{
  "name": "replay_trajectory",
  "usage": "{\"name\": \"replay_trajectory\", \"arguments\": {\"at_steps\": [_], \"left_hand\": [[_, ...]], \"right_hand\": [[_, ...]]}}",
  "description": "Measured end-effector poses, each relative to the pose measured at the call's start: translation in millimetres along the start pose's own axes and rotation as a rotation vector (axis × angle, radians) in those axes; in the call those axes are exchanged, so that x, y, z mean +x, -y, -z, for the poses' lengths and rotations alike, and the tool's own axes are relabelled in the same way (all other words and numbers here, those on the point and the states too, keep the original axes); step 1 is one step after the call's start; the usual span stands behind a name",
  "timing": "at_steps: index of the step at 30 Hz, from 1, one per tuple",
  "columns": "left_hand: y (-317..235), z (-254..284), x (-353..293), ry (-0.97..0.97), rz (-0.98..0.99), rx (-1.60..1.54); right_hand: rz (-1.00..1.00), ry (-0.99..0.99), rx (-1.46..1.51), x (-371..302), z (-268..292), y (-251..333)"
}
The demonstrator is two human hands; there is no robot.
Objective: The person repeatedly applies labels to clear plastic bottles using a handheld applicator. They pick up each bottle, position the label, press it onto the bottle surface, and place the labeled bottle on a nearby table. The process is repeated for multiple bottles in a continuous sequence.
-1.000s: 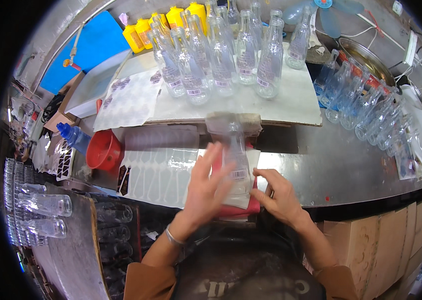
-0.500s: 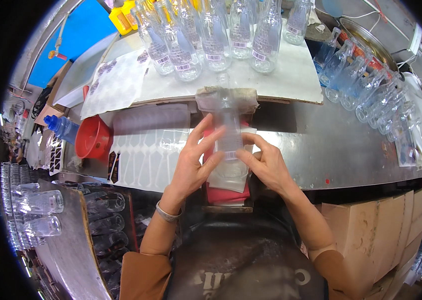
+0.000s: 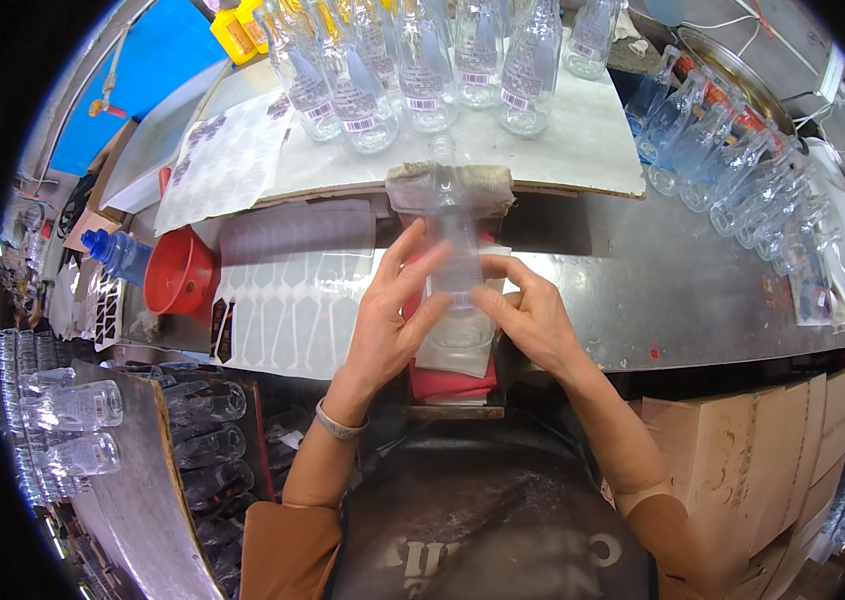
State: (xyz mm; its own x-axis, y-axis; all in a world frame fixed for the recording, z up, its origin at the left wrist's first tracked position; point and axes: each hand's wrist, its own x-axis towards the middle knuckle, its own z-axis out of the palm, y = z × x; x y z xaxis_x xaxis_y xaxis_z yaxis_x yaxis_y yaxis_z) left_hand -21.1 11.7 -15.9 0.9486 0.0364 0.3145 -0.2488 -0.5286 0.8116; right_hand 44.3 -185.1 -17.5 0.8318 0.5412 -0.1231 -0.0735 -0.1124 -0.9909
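A clear glass bottle (image 3: 461, 332) lies before me, its neck pointing away and resting on a cloth-wrapped pad (image 3: 408, 188). Its middle is blurred, but a pale printed label shows there. My left hand (image 3: 398, 305) is at the bottle's left side, open, its blurred fingers stretched over the glass and the thumb near the label. On the other side, my right hand (image 3: 533, 315) is open too, thumb at the label's right edge and forefinger bent beside the glass. Under the bottle are white sheets and a red cloth (image 3: 453, 382).
Several labelled bottles (image 3: 363, 110) stand on the raised white board (image 3: 583, 165). Label sheets (image 3: 293, 310), a red bowl (image 3: 183, 270) and a blue-capped bottle (image 3: 118, 255) lie to the left. More bottles (image 3: 733, 185) line the right; cardboard boxes (image 3: 743, 450) stand below.
Both hands keep nearly the same pose at the bottle, with slight finger movement. The whole view has shifted a little, so the bench and bottles appear slightly higher and further left.
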Motion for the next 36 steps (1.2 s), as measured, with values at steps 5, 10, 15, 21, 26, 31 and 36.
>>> {"name": "replay_trajectory", "arguments": {"at_steps": [5, 10, 15, 21, 26, 31, 36], "left_hand": [[-2.5, 0.4, -0.7, 0.004, 0.018, -0.029], [-2.2, 0.0, -3.1, -0.014, 0.027, -0.071], [-6.9, -4.2, -6.0, -0.032, 0.046, -0.063], [-9.4, -5.2, -2.9, -0.029, 0.039, -0.039], [-9.4, -6.0, -3.9, -0.024, 0.049, -0.055], [-9.5, -6.2, -4.0, -0.020, 0.048, -0.049], [-10.2, -6.5, -4.4, -0.022, 0.048, -0.039]], "right_hand": [[0.010, 0.012, 0.000, 0.3, 1.1, -4.6], [0.019, 0.019, 0.074, 3.0, 10.2, -17.8], [-0.041, 0.002, 0.037, 4.6, 15.5, -17.9], [0.057, 0.005, 0.018, 11.4, 10.1, -28.9], [0.013, 0.037, 0.044, 8.4, 6.8, -15.6], [0.000, 0.037, 0.052, 8.0, 5.3, -15.0], [0.028, 0.020, 0.023, 10.5, 6.8, -17.3]]}}
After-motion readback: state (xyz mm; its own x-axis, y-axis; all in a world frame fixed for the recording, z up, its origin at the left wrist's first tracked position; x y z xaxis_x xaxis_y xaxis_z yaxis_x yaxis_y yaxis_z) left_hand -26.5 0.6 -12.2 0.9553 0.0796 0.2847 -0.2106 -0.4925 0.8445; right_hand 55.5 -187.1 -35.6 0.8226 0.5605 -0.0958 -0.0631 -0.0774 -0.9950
